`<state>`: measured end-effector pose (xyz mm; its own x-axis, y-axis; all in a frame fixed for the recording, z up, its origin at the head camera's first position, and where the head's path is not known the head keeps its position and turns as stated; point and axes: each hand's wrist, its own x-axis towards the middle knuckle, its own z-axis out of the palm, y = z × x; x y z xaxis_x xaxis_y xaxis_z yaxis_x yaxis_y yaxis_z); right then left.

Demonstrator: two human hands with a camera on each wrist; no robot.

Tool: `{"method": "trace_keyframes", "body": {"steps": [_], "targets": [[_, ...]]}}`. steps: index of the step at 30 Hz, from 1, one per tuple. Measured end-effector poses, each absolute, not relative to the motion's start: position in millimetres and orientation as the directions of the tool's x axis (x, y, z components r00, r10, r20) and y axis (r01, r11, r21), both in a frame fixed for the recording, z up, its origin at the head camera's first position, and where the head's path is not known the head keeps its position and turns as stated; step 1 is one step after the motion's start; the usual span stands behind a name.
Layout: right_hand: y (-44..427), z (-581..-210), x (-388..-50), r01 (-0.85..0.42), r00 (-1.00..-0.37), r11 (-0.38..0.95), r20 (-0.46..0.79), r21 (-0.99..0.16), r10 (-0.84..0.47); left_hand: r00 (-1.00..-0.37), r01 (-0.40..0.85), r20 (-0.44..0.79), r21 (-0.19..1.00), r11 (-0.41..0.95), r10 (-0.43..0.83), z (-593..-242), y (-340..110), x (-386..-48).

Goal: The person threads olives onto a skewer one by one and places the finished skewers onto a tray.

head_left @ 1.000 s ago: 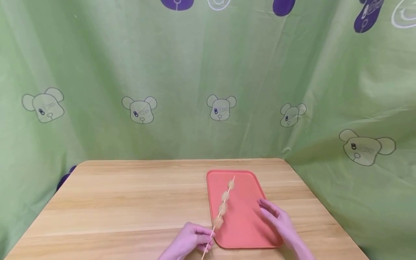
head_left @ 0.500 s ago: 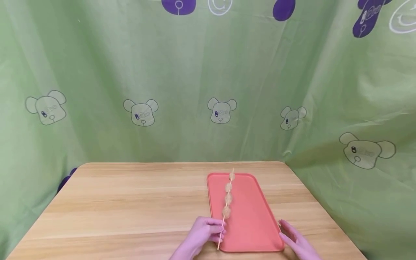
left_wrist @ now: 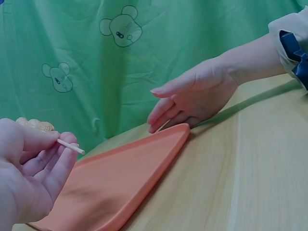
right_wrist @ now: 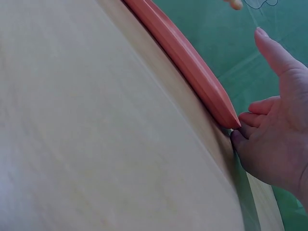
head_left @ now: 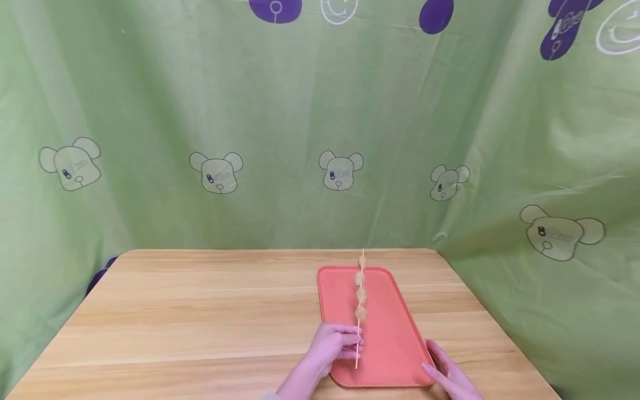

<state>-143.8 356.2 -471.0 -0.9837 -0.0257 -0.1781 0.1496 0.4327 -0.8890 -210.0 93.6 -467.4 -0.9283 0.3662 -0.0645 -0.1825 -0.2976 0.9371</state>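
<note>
A thin wooden skewer [head_left: 357, 347] carries several tan, rough-surfaced balls [head_left: 361, 294], which look like meatballs. My left hand [head_left: 336, 343] pinches its bare lower end between thumb and fingers, above the red tray [head_left: 385, 350]. In the left wrist view the stick's blunt end [left_wrist: 72, 146] pokes out past the thumb. At the tray's near right corner is my right hand [head_left: 451, 373], its fingers beside the rim and its thumb spread. The right wrist view has those fingers [right_wrist: 257, 115] against the corner. A thin pale sliver [left_wrist: 163, 125] shows by them; I cannot tell what it is.
The tray lies on a light wooden table [head_left: 200, 322], right of its middle. A green curtain [head_left: 280, 211] with bear-head prints hangs behind the table and along its sides.
My left hand has carried the skewer right and farther from me, turning it nearly straight ahead. My right hand has drawn back from the tray's right side to its near right corner.
</note>
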Motion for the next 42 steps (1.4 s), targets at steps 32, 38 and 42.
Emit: {"method": "trace_keyframes", "body": {"steps": [32, 38, 42], "targets": [[350, -474, -140, 0.139, -0.989, 0.387, -0.148, -0.911, 0.007, -0.949, -0.240, -0.197, 0.958, -0.158, 0.246, -485, 124, -208], [350, -474, -139, 0.150, -0.988, 0.372, -0.153, -0.916, 0.023, -0.954, -0.215, -0.174, 0.964, -0.158, 0.243, -486, 126, -207], [351, -473, -138, 0.154, -0.987, 0.351, -0.157, -0.924, 0.019, -0.958, -0.200, -0.163, 0.970, -0.139, 0.237, -485, 128, -206]]}}
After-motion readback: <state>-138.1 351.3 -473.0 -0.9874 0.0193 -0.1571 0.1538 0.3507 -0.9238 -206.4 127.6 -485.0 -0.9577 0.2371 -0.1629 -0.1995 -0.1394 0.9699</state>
